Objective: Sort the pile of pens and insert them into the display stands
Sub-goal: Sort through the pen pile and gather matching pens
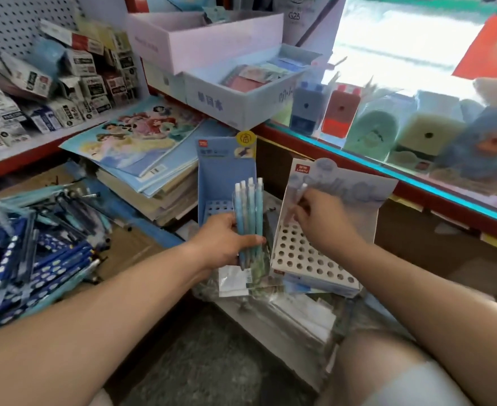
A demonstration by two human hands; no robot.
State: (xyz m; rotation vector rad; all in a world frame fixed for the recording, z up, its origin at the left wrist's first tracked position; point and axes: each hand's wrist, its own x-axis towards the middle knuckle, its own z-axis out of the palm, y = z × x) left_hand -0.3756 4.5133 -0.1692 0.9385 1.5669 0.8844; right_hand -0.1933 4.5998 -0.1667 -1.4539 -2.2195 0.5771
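Left hand (222, 240) grips blue pens (250, 218); right hand (325, 218) pinches one pen (298, 197) above the white stand (309, 259).

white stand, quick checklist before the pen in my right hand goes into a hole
1. Single pen pinched in right hand: ok.
2. Pen tip lined up over a hole: cannot tell, the fingers hide it.
3. White stand holes free: ok, all in view are empty.
4. Stand steady: cannot tell, it sits tilted on loose packets and no hand holds it.
5. Spare pens secure in left hand: ok.
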